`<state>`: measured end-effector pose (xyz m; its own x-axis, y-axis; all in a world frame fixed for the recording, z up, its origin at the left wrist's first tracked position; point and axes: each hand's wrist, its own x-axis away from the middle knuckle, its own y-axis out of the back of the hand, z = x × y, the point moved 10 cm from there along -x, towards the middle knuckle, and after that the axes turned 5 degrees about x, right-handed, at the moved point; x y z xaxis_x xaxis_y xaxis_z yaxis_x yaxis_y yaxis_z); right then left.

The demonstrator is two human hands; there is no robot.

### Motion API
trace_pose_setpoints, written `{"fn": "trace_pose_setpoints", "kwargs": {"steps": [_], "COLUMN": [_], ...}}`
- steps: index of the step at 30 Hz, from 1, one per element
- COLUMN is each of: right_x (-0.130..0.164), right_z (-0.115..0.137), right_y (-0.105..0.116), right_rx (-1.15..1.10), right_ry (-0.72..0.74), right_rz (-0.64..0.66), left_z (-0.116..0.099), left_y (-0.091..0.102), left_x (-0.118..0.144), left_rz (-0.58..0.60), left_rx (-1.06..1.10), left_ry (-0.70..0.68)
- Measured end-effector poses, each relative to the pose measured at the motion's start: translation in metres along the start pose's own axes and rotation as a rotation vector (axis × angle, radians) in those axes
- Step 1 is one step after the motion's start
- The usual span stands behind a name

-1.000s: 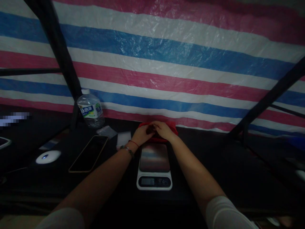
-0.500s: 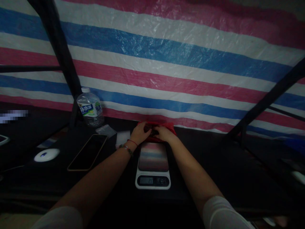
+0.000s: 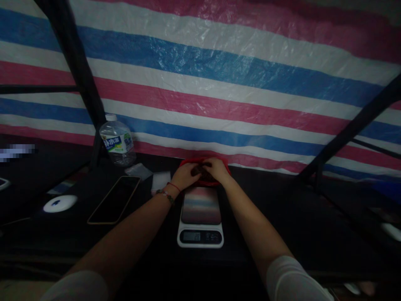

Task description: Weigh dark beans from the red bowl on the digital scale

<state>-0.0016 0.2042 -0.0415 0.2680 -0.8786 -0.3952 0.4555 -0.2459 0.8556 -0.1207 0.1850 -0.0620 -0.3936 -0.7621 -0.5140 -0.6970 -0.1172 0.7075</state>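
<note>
1. Sleeves: two white sleeves at the bottom edge, at 7 and 5 o'clock, with bare forearms running up toward the centre.
2. Scale: white kitchen scale at 6 o'clock from the hands, flat on the dark table. Its display faces the person and its shiny plate carries nothing.
3. Left hand: just past the far edge of the scale, fingers curled inward on the red bag. A red string and a beaded bracelet sit at the wrist. Whether the fingers pinch something cannot be told in the dim light.
4. Right hand: at 3 o'clock from the left hand and touching it, fingers bent down over the same bag. The grip cannot be made out.
5. Red bag: under and between both hands, on the table at 12 o'clock from the scale, close to the tarp. A dark patch shows between the hands.
6. Phone: dark screen up, at 9 o'clock from the scale.
7. Small white device: at 9 o'clock from the phone, one blue light showing.
8. White papers: just left of the left hand.
9. Water bottle: upright at 10 o'clock from the hands, beside a black pole.
10. Striped tarp: red, white and blue bands across the back.
</note>
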Motion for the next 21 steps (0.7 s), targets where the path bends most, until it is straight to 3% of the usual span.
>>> {"fn": "trace_pose_setpoints", "kwargs": {"steps": [4,12,21], "right_x": [0.000,0.005,0.001], "right_z": [0.009,0.043,0.034], "right_y": [0.007,-0.008,-0.003], "right_rx": [-0.100,-0.115,-0.045], "right_ry": [-0.033,0.144,0.091], "right_rz": [-0.137,0.028,0.001], "left_z": [0.000,0.009,0.007], "left_y": [-0.006,-0.007,-0.004], "left_x": [0.000,-0.001,-0.001], "left_rz": [0.021,0.008,-0.018], "left_rx": [-0.007,-0.003,0.056], "left_ry": [0.002,0.065,0.052]}}
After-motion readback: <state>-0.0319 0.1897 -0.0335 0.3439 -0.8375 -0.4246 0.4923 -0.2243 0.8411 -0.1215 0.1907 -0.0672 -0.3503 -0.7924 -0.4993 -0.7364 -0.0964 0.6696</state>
